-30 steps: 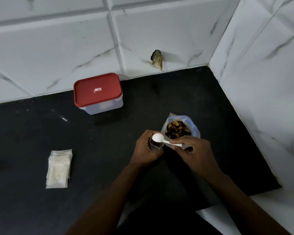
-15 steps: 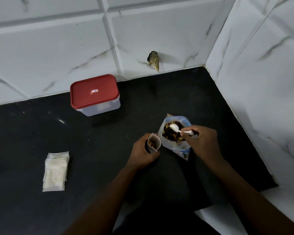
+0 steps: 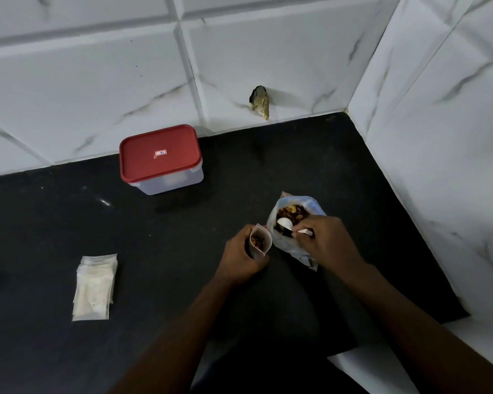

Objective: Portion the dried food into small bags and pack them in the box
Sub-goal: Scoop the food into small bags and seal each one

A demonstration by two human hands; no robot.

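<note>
Dried food [image 3: 292, 213] is seen as a loose mix of brown and pale pieces inside an open clear pouch [image 3: 291, 248] that stands on the black counter [image 3: 154, 251], right of centre; a little of it already lies in the small bag [image 3: 261, 241]. The pieces are judged light, dry and apt to scatter, so they are best lifted with the white spoon [image 3: 284, 223], whose bowl sits in the pouch mouth and whose handle is pinched by the right hand [image 3: 325, 240]. The small bag is judged thin, soft and prone to collapse; it is gripped round its body by the left hand [image 3: 241, 258], mouth open beside the pouch. A stack of empty bags [image 3: 94, 285] lies well to the left, and the red-lidded box [image 3: 160, 159] stands closed near the tiled wall [image 3: 83, 81]. The counter is dark, flat and enclosed at its corner by marble-look tiles.
</note>
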